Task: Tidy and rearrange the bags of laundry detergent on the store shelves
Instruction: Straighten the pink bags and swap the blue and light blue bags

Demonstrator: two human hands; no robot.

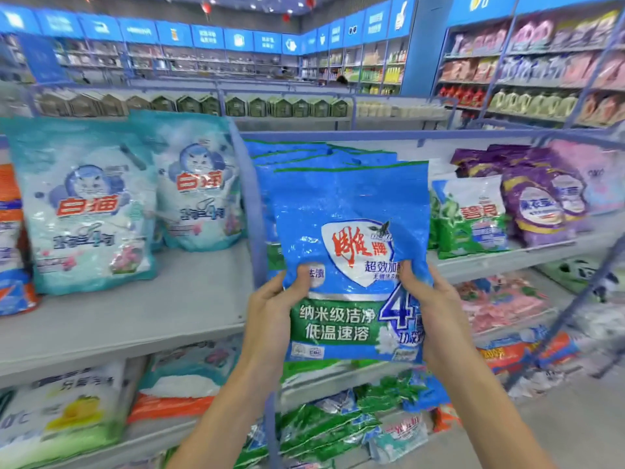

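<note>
I hold a blue detergent bag (351, 211) with a green band upright in front of the top shelf. My left hand (274, 309) grips its lower left edge, thumb on the front. My right hand (436, 309) grips its lower right edge the same way. Behind it stands a row of matching blue bags (287, 157) on the grey shelf (189, 299). Two teal bags (84, 204) with a cat logo stand to the left, one (199, 184) further back.
A blue upright post (250, 204) divides the shelf sections. Green-and-white bags (470, 214) and purple bags (537, 201) stand to the right. Lower shelves hold more bags (338, 424). An orange-and-blue bag (10, 245) is at the far left. Wall shelving runs behind.
</note>
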